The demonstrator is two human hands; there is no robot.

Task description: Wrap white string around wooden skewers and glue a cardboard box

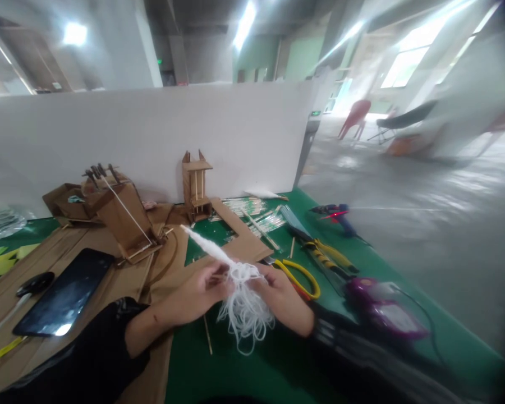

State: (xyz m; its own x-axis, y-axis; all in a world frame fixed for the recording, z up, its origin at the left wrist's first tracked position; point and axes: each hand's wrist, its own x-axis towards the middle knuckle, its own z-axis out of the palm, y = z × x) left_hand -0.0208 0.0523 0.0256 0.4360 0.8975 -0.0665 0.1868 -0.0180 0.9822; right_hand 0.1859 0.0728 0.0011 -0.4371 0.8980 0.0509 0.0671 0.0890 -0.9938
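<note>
Between my two hands hangs a loose, tangled bundle of white string [246, 317]. A tapered spindle wound with white string [208, 244] sticks out from the bundle toward the upper left, tipped with a bare stick end. My left hand [208, 289] has its fingers closed on the bundle's left side. My right hand [280, 292] has its fingers curled into the string from the right. Some fingertips of both hands are hidden in the strands. Beneath the hands, a thin wooden stick [207, 335] lies on the green table [219, 376].
Cardboard models [126, 219] and a taller cardboard stand [196, 185] stand at the back left, near a white partition [151, 134]. A tablet [65, 294] lies left. Rightward are yellow-handled scissors [298, 275], pliers [336, 255], a glue gun [334, 216] and a purple device [382, 308].
</note>
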